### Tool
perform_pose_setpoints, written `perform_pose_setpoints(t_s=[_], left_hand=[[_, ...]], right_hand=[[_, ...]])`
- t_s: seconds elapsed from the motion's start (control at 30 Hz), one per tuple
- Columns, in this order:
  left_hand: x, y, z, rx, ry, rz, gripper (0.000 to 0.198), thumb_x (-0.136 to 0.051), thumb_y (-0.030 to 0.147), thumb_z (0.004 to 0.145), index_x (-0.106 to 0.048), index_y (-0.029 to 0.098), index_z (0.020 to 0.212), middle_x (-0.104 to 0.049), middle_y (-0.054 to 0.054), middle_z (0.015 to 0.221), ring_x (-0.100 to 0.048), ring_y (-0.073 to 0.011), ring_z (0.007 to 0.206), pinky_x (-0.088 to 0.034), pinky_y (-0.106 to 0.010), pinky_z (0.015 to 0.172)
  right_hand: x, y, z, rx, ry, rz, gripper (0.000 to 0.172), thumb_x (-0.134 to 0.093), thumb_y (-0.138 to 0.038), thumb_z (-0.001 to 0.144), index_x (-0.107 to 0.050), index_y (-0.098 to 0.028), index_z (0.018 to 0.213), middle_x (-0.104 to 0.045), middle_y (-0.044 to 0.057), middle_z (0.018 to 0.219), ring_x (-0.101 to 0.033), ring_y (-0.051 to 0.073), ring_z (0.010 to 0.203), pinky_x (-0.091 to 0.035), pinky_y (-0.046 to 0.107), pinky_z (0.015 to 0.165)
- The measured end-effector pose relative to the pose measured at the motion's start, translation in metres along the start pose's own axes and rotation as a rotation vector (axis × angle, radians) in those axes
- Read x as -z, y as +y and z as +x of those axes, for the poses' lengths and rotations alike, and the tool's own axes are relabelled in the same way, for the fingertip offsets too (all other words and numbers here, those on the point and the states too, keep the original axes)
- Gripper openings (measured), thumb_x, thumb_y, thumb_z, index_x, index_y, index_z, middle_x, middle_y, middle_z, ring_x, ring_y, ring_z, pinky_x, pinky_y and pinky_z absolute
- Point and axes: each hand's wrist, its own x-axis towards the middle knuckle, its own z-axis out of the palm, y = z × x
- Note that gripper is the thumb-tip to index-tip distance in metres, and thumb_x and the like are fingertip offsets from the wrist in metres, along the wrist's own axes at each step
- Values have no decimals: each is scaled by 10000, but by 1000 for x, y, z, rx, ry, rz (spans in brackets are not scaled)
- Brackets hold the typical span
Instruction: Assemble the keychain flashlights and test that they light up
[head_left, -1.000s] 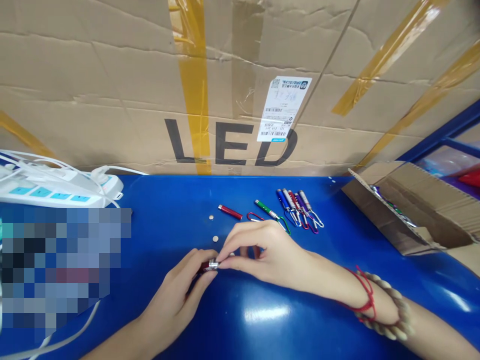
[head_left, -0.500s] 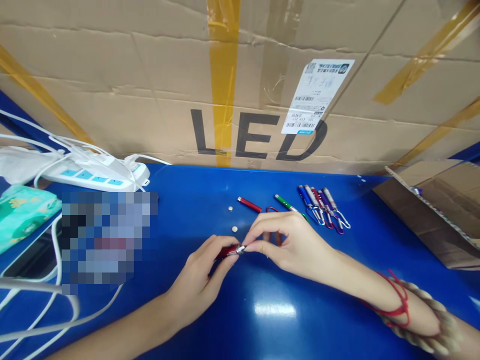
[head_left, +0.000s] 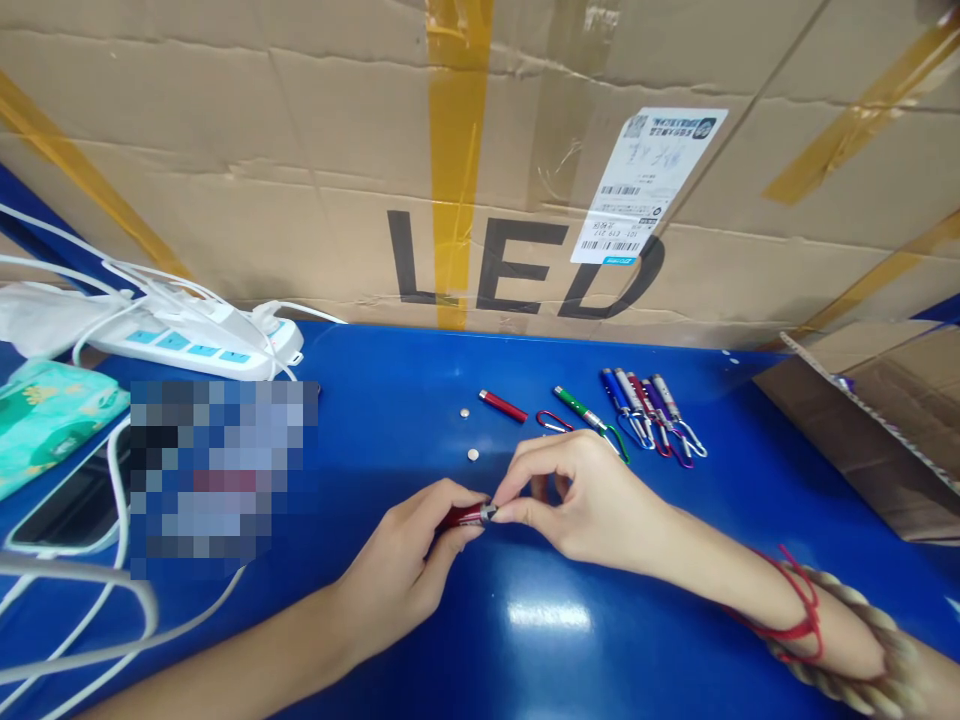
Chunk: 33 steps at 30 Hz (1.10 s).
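Note:
Between thumb and fingers, my left hand [head_left: 401, 560] is closed around a small red keychain flashlight piece [head_left: 466, 517], partly hidden by the fingers. Thumb and forefinger of my right hand [head_left: 596, 495] pinch at its silver end [head_left: 487, 512]; whether a separate small part sits in that pinch I cannot tell. Just beyond the hands, two small round button cells [head_left: 473, 455] lie on the blue table [head_left: 390, 400]. A red tube [head_left: 503, 405] rests behind them, with a red carabiner clip [head_left: 554, 421] to its right. Further right is a green flashlight [head_left: 576, 404] with a green clip.
Several flashlights with clips [head_left: 637, 405] lie side by side at the back right. An open cardboard box [head_left: 847, 440] stands at the right edge. A large carton [head_left: 337, 180] closes off the back. To the left are a power strip [head_left: 195, 340], white cables, a phone [head_left: 71, 505] and a tissue pack [head_left: 56, 415].
Both hands stay together at the red flashlight piece, which now lies more level. The whole view has shifted slightly, and the red clip shows more fully behind my right hand.

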Motion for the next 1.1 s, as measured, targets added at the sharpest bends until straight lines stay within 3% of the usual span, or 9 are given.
perform_pose_setpoints(t_s=[0.4, 0.67, 0.8, 0.9, 0.97, 1.1], left_hand=[[0, 0, -2, -97, 20, 162, 148, -441, 86, 903, -502, 198, 979, -564, 44, 768, -549, -58, 639, -428, -116, 614], [1, 2, -1, 0, -50, 34, 234, -438, 93, 911, -474, 249, 1082, -608, 32, 954, -607, -71, 820, -463, -141, 742], [2, 1, -2, 28, -36, 0, 225, -435, 84, 901, -497, 235, 1055, -597, 33, 842, -595, -73, 741, -462, -147, 679], [2, 1, -2, 55, -35, -11, 200, -428, 98, 901, -515, 208, 1044, -584, 20, 785, -580, -86, 694, -456, -166, 641], [3, 3, 0, 95, -37, -31, 183, -418, 110, 906, -520, 192, 1035, -577, 9, 776, -569, -94, 680, -451, -179, 628], [4, 7, 3, 163, -53, -126, 144, -406, 143, 923, -508, 183, 1018, -566, 9, 756, -540, -92, 653, -432, -178, 607]], right_hand=[[-12, 8, -6, -172, -35, 162, 82, -663, -219, 736, -708, -158, 703, -642, -1, 641, -498, 56, 465, -362, 169, 426], [-12, 9, 0, -370, -135, 430, 163, -751, -239, 643, -697, -92, 686, -629, 27, 582, -437, 60, 442, -314, 183, 408], [-11, 12, 2, -407, -181, 500, 256, -792, -315, 605, -691, -94, 685, -556, -9, 492, -390, 49, 411, -269, 179, 380], [-10, 14, 2, -354, -173, 462, 257, -771, -342, 647, -681, -103, 677, -521, -23, 475, -395, 44, 409, -287, 168, 378], [-10, 16, 2, -259, -99, 377, 222, -748, -324, 689, -679, -113, 699, -551, -17, 533, -409, 38, 425, -312, 160, 387], [-8, 20, 1, 130, 114, 180, 141, -738, -252, 725, -696, -144, 805, -624, 23, 772, -532, 57, 564, -428, 169, 495]])
